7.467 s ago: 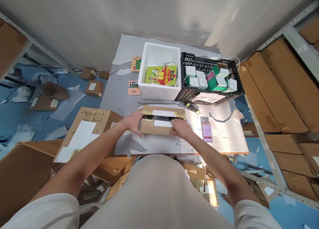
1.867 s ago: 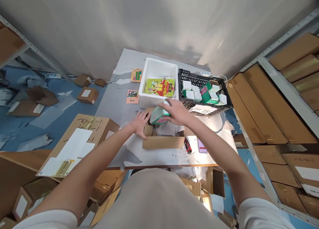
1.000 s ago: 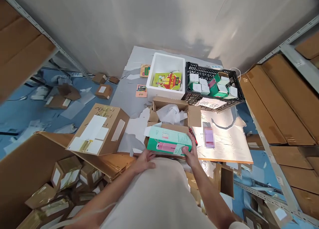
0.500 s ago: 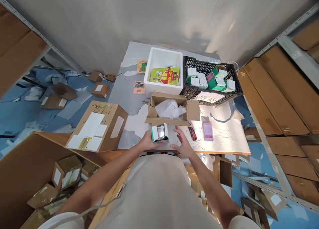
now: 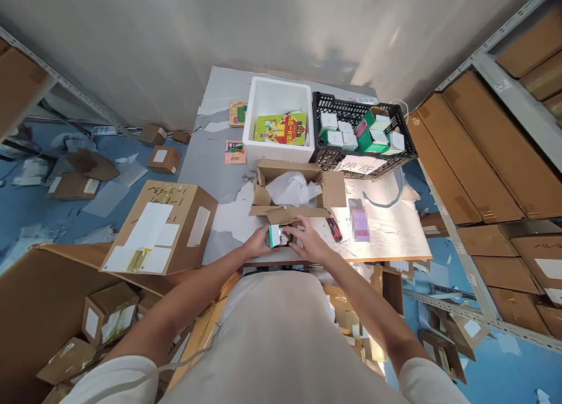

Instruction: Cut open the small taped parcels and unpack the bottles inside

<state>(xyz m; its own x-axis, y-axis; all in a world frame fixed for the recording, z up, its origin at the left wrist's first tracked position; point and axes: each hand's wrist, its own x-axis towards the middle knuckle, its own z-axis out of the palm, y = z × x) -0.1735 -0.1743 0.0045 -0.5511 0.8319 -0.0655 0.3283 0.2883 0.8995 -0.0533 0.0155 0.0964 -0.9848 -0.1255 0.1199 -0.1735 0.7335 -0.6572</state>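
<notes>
Here's the green-and-white carton [image 5: 274, 236], end-on to us above the tabletop [image 5: 399, 237], close to the near edge and left of its middle. The left hand [image 5: 258, 243] curls round its left side; the right hand [image 5: 308, 240] bends its fingers to the open end, though I can't tell whether they pinch anything. It looks light, thin card, stiff along the edges and easily crushed; the sides seem the place to hold, lightly, since whatever is inside may be slick or breakable. Hard to see, that: just a dark glint between the fingers, the carton's length lost to view. Just beyond, the opened cardboard box [image 5: 314, 211] holds crumpled white wrapping [image 5: 287, 188], hiding its floor. Towards the right edge, a purple patch [image 5: 360, 225] is blurred out.
</notes>
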